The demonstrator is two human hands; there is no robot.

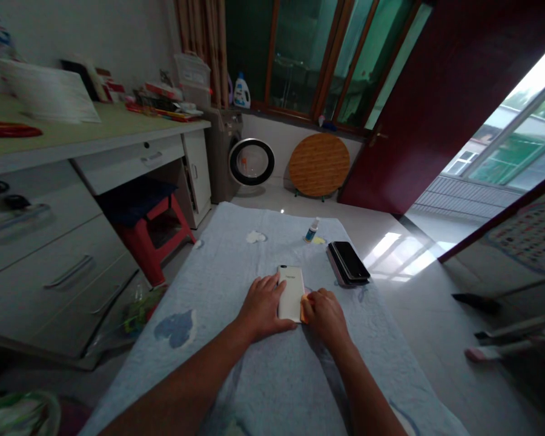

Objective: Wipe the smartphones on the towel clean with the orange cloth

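A phone with a pale gold back [291,295] lies face down on the blue patterned cloth [218,266], its camera end away from me. My left hand [264,306] holds the phone by its left side, with the thumb along the bottom edge and the fingers near the upper left. My right hand [323,312] is closed on an orange cloth [304,309], which touches the phone's lower right edge. Beyond my right hand, a stack of dark phones [347,263] rests near the cloth's right edge. A small spray bottle [312,230] stands behind the stack.
A desk [95,136] with drawers runs along the left, a red stool [163,242] under it. At the back are a washing machine [220,151] with its round door open and a round wooden tabletop [319,165]. A dark red door [418,109] stands at the right.
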